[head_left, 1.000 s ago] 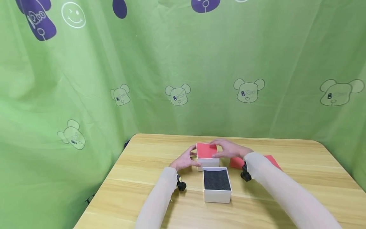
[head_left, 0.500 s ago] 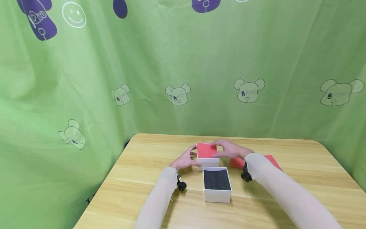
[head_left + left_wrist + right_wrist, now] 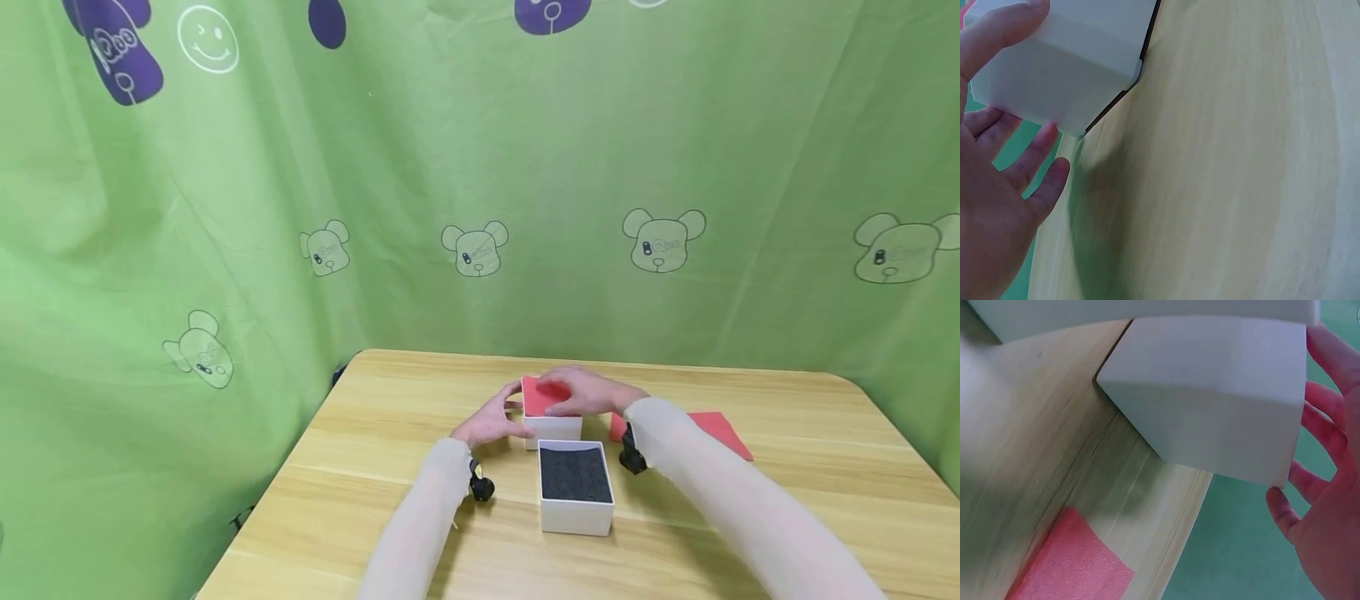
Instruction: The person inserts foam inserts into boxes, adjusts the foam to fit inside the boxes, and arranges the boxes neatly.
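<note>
In the head view, your left hand spreads its fingers wide at the left side of the far white box; your right hand rests, fingers apart, over its red piece. The near white box crowds the front; the counter stretches leftward. Left wrist: your thumb lies against a white face. Right wrist: the red sheet lies near the counter's edge.
</note>
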Demonstrator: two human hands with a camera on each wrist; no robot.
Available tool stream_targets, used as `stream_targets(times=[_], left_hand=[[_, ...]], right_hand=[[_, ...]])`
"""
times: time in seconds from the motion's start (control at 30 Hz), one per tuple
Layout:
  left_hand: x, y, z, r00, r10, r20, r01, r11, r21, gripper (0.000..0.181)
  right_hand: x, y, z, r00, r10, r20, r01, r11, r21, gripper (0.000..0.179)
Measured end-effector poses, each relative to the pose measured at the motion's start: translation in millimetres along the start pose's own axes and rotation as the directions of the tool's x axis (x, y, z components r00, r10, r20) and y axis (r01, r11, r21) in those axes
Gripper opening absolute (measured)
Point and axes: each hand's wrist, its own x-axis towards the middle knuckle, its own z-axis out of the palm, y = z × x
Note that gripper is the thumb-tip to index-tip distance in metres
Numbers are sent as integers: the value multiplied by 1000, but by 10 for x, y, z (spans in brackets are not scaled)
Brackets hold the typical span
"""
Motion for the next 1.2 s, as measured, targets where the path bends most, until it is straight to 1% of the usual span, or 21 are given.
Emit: stream_targets(times=[0.2,0.27,0.43,0.7,1.0,1.2], left_hand=[[2,8,5,1000,-13,8,13,1000,-3,100],[4,14,9,1000,-17,10,17,1000,-1,100],[12,24,12,1000,-12,6,12,1000,7,98],[2,26,10,1000,-5,12,5,1000,5,96],[0,15,17,1000,-15,7,15,1000,1,96],[13,-18,4,1000,-9,6,9,1000,-4,95]], right_hand=[[18,-26,6,1000,-5,8,6,1000,-26,57],[24,-27,9,1000,-20,9,20,998,-55,55],[34,-48,5,999,-48,13,49,995,-86,50],[37,-81,-3,996,-81,40,85,991,-99,45],[48,-76,10,992,-110,56,116,986,-116,37],[50,-63,23,991,-128,34,131,985,-116,36]])
